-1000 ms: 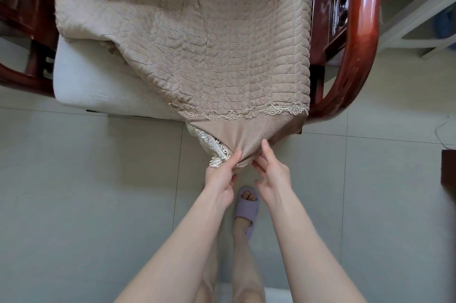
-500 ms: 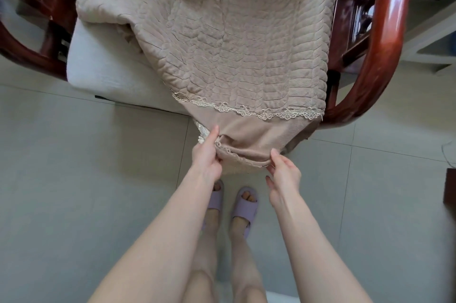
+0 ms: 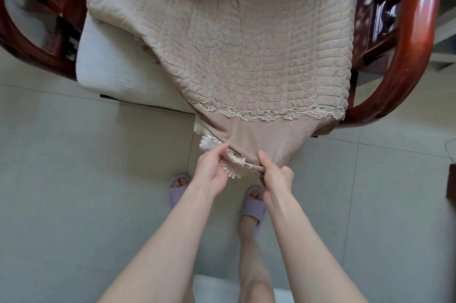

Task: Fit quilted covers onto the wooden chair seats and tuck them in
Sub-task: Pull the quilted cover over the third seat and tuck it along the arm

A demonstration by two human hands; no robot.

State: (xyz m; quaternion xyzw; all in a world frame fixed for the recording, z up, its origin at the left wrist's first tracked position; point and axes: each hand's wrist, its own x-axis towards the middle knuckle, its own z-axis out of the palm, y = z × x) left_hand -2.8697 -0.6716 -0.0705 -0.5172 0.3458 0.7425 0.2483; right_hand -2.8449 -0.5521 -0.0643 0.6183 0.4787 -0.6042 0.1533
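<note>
Both hands grip cover (image 3: 246, 61) hem, frame centre: left hand (image 3: 211, 170) pinches lace edge, right hand (image 3: 276, 174) curls round fold; prob. to square it over white cushion (image 3: 116, 75).

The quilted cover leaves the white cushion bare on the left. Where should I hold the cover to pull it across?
Pinch the quilted cover at the left end of its lace trim, coming from the front left. That corner lies loose on the white cushion, probably free to draw sideways.
</note>
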